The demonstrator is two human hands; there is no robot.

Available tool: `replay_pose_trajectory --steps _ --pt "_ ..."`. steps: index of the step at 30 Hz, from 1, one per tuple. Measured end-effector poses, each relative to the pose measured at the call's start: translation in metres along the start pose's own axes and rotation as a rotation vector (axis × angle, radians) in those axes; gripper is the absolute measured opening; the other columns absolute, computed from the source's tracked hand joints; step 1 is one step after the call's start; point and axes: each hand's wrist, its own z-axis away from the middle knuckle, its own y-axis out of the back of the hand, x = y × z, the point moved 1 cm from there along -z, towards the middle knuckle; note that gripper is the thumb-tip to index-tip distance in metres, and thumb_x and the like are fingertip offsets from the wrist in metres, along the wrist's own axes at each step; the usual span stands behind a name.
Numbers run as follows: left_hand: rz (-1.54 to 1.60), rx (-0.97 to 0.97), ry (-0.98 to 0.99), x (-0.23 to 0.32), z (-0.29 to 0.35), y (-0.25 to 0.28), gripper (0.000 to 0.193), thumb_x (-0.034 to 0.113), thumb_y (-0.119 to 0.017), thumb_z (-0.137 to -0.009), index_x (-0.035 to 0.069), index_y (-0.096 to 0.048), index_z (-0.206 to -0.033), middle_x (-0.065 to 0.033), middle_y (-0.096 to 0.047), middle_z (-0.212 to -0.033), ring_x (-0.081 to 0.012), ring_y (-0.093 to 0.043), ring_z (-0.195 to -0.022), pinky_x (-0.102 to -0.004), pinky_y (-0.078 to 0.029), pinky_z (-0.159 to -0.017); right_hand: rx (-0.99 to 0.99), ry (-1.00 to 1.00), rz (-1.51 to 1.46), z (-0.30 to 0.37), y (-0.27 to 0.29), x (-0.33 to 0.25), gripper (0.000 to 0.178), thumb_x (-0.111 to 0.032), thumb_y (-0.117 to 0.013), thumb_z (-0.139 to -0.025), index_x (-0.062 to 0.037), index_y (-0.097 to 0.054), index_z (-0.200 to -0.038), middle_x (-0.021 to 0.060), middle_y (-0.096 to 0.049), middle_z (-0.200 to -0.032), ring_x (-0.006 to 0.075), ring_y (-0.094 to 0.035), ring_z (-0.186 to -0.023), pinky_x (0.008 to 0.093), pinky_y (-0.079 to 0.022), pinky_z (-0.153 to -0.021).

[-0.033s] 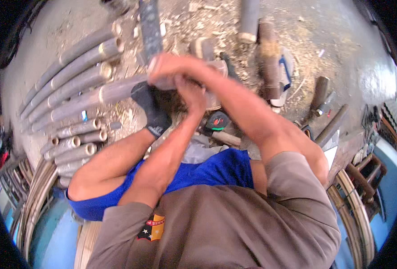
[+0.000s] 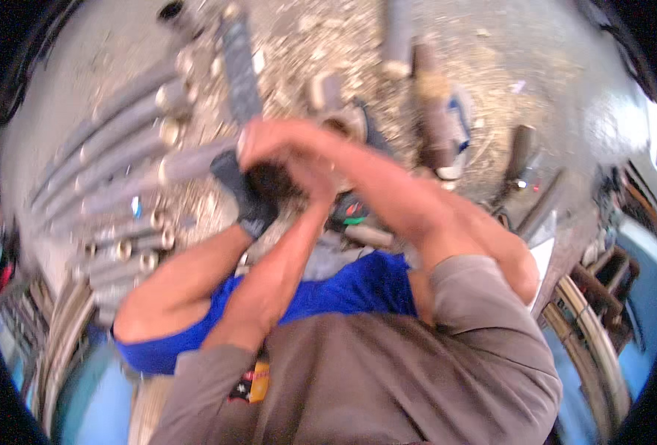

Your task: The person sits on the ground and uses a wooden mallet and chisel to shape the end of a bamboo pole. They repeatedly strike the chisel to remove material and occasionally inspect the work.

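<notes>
My right hand (image 2: 273, 144) reaches across in front of me, its fingers curled and blurred. Whatever it grips is hidden. Just beneath the right wrist is my left hand (image 2: 313, 176), close against it, with its fingers smeared and partly covered. A thick grey-brown bamboo pole (image 2: 198, 161) comes in from the left and ends near the right hand. My foot in a dark sock (image 2: 243, 185) is beside that pole's end. Beyond the hands lies a short bamboo piece (image 2: 327, 90) with a pale cut end. A black and green tape measure (image 2: 350, 209) sits below the wrists.
Several long bamboo poles (image 2: 124, 111) lie at the left, with shorter bamboo lengths (image 2: 124, 248) nearer me. A long dark grey piece (image 2: 239, 70) lies ahead. Brown bamboo (image 2: 434, 111) is at the right, beside a blue-edged object (image 2: 460, 122). Wood shavings (image 2: 291, 67) cover the floor.
The whole view has shifted slightly. My right hand has come a little nearer to me, over the left hand. The bamboo poles keep their places.
</notes>
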Motion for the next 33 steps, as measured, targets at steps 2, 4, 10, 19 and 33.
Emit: replay_pose_trajectory --steps 2,4,10,19,33 --pt "-0.501 -0.017 -0.234 -0.001 0.004 -0.001 0.052 0.042 -0.033 -0.11 -0.001 -0.059 -0.124 -0.0163 -0.066 -0.111 -0.0279 -0.062 -0.1 -0.0429 -0.048 -0.093 0.063 -0.009 -0.043 0.008 -0.008 -0.007 0.05 -0.036 -0.078 -0.072 0.0007 -0.071 -0.106 0.0131 -0.069 -0.08 0.0174 -0.063 -0.077 0.0389 -0.054 -0.075" --pt "-0.588 -0.229 -0.289 0.014 -0.003 -0.025 0.051 0.039 -0.032 -0.111 -0.001 -0.058 -0.128 -0.0181 -0.064 -0.117 -0.0296 -0.06 -0.108 -0.0428 -0.045 -0.099 0.67 0.081 0.254 0.045 0.018 -0.014 0.057 -0.032 -0.074 -0.077 -0.0002 -0.062 -0.123 0.0164 -0.069 -0.079 0.0271 -0.067 -0.075 0.0421 -0.056 -0.075" --pt "-1.306 -1.017 -0.267 0.123 -0.007 -0.159 0.069 0.051 -0.025 -0.11 -0.001 -0.07 -0.111 -0.0279 -0.07 -0.115 -0.0382 -0.066 -0.108 -0.0483 -0.047 -0.093 1.345 -0.204 1.2 0.263 0.077 -0.054 0.056 -0.033 -0.072 -0.088 -0.0081 -0.055 -0.135 0.0205 -0.069 -0.101 0.0398 -0.066 -0.099 0.0471 -0.054 -0.088" --pt "-1.044 -1.03 -0.579 0.146 -0.035 -0.135 0.062 0.057 -0.044 -0.102 0.004 -0.067 -0.126 -0.0217 -0.071 -0.112 -0.0396 -0.065 -0.107 -0.0454 -0.047 -0.098 1.055 -0.62 0.311 0.311 -0.061 -0.039 0.047 -0.041 -0.069 -0.092 -0.0018 -0.06 -0.116 0.0157 -0.069 -0.081 0.0294 -0.069 -0.074 0.0429 -0.056 -0.071" --pt "-1.586 -1.163 -0.728 0.085 -0.092 -0.03 0.082 0.049 -0.087 -0.064 0.014 -0.057 -0.132 -0.0185 -0.067 -0.115 -0.04 -0.064 -0.111 -0.0502 -0.052 -0.092 1.297 -0.121 -1.018 0.264 -0.121 -0.024 0.041 -0.011 -0.062 -0.089 -0.009 -0.046 -0.127 0.0071 -0.06 -0.076 0.0228 -0.065 -0.061 0.0376 -0.054 -0.054"
